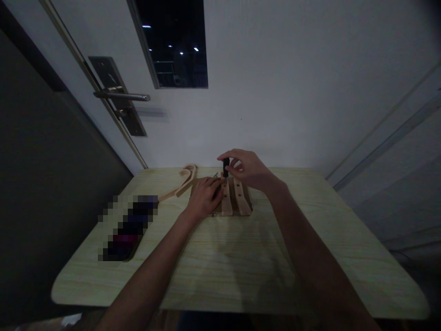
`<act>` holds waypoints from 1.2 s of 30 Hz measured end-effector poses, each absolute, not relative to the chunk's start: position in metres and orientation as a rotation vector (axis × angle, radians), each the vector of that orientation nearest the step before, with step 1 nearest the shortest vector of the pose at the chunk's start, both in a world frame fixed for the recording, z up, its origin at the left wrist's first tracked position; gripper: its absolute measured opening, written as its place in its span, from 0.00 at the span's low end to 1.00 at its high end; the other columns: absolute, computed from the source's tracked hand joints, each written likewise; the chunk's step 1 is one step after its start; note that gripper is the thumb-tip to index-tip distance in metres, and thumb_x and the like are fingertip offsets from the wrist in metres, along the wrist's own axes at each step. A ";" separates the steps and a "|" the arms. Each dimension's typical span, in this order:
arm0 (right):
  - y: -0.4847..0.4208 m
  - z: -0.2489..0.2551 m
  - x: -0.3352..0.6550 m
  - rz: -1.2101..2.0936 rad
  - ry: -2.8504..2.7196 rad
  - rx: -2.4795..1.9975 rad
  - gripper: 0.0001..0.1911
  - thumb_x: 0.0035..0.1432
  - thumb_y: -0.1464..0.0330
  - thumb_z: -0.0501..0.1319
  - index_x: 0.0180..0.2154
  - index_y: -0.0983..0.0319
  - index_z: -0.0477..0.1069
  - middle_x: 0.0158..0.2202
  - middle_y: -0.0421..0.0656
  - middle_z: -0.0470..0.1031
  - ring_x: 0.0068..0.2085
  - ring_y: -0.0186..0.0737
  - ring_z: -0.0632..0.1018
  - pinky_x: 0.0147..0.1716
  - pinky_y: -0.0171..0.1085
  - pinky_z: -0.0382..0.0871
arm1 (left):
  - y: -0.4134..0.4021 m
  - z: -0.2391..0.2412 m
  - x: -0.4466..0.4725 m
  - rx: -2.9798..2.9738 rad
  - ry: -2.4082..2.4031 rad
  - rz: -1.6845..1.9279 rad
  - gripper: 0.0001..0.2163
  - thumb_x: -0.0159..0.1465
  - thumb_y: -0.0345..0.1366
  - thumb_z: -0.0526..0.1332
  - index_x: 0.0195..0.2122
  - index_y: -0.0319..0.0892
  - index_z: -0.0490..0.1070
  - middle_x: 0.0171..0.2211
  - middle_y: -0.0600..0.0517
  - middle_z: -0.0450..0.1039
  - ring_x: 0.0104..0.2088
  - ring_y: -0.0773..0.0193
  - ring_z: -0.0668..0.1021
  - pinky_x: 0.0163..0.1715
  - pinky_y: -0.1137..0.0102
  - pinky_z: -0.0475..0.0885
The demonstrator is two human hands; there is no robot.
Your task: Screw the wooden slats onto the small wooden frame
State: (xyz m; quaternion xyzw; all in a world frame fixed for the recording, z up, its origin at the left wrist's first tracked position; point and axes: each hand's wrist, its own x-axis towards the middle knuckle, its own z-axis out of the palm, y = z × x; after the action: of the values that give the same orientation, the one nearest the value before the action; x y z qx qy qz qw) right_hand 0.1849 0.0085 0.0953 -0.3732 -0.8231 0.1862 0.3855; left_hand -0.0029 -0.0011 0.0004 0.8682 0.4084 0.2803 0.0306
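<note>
My right hand (243, 169) grips the black handle of a small screwdriver (226, 166), which stands upright with its tip down at a pale wooden strip (226, 202). That strip and a second curved wooden strip (241, 197), both with dark holes, lie across a brown board (234, 209). Over the board's left part rests my left hand (206, 195), palm down, its fingers reaching toward the screwdriver's tip. Whether the left fingers pinch anything at the tip is too dark and small to tell.
Left of the board lies a curved, hook-shaped wooden piece (188, 177). A pixelated dark object (129, 230) is on the table (292, 266) at the left. Behind the table stands a white door (268, 92) with a metal handle (124, 95) and a dark window (175, 41).
</note>
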 end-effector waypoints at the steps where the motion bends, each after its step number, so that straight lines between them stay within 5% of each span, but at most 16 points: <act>1: 0.008 0.095 0.185 0.493 -2.093 -0.952 0.19 0.51 0.78 0.58 0.44 0.61 0.76 0.44 0.44 0.78 0.34 0.33 0.75 0.35 0.34 0.72 | -0.001 0.000 -0.003 2.676 1.255 0.864 0.16 0.69 0.36 0.54 0.55 0.39 0.71 0.53 0.41 0.74 0.53 0.50 0.74 0.54 0.51 0.70; 6: 0.011 0.092 0.184 0.575 -2.046 -0.894 0.17 0.53 0.77 0.57 0.43 0.61 0.76 0.45 0.44 0.79 0.43 0.37 0.78 0.39 0.36 0.75 | 0.000 0.000 -0.003 2.672 1.259 0.829 0.16 0.70 0.37 0.53 0.56 0.39 0.70 0.55 0.42 0.74 0.54 0.50 0.74 0.55 0.51 0.69; 15: 0.010 0.095 0.179 0.484 -2.071 -0.913 0.07 0.53 0.68 0.66 0.35 0.61 0.72 0.31 0.39 0.74 0.32 0.34 0.74 0.33 0.34 0.67 | -0.002 0.002 -0.002 2.694 1.285 0.841 0.15 0.69 0.36 0.54 0.54 0.39 0.72 0.52 0.42 0.75 0.53 0.49 0.74 0.54 0.52 0.70; 21: 0.016 0.083 0.174 0.364 -2.027 -0.892 0.14 0.55 0.59 0.65 0.31 0.61 0.65 0.30 0.39 0.68 0.29 0.32 0.68 0.31 0.34 0.65 | -0.002 0.000 -0.001 2.687 1.273 0.868 0.15 0.69 0.36 0.54 0.54 0.37 0.72 0.53 0.41 0.75 0.53 0.49 0.74 0.55 0.52 0.69; 26: 0.017 0.083 0.178 0.425 -2.035 -0.890 0.09 0.55 0.66 0.63 0.39 0.60 0.69 0.38 0.42 0.74 0.29 0.32 0.70 0.32 0.34 0.68 | -0.002 0.002 -0.002 2.674 1.266 0.847 0.16 0.70 0.36 0.53 0.55 0.38 0.71 0.54 0.41 0.74 0.54 0.50 0.74 0.55 0.51 0.69; 30: 0.012 0.089 0.180 0.472 -2.093 -0.879 0.16 0.54 0.75 0.58 0.44 0.60 0.74 0.46 0.44 0.77 0.32 0.32 0.74 0.35 0.34 0.70 | -0.002 0.002 -0.003 2.675 1.264 0.839 0.16 0.70 0.37 0.54 0.55 0.39 0.71 0.54 0.41 0.74 0.54 0.50 0.74 0.54 0.51 0.70; 36: 0.010 0.095 0.182 0.429 -2.059 -0.978 0.10 0.52 0.73 0.63 0.39 0.62 0.75 0.37 0.43 0.79 0.28 0.32 0.72 0.31 0.34 0.67 | -0.001 -0.001 -0.003 2.685 1.258 0.870 0.16 0.69 0.37 0.53 0.55 0.38 0.71 0.53 0.41 0.75 0.53 0.49 0.74 0.55 0.51 0.70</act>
State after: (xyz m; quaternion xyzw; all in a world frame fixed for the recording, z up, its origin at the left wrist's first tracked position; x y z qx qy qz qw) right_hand 0.1824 0.0103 0.0953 -0.3865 -0.8137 0.1695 0.3996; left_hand -0.0025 -0.0006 -0.0007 0.8686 0.4071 0.2813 0.0259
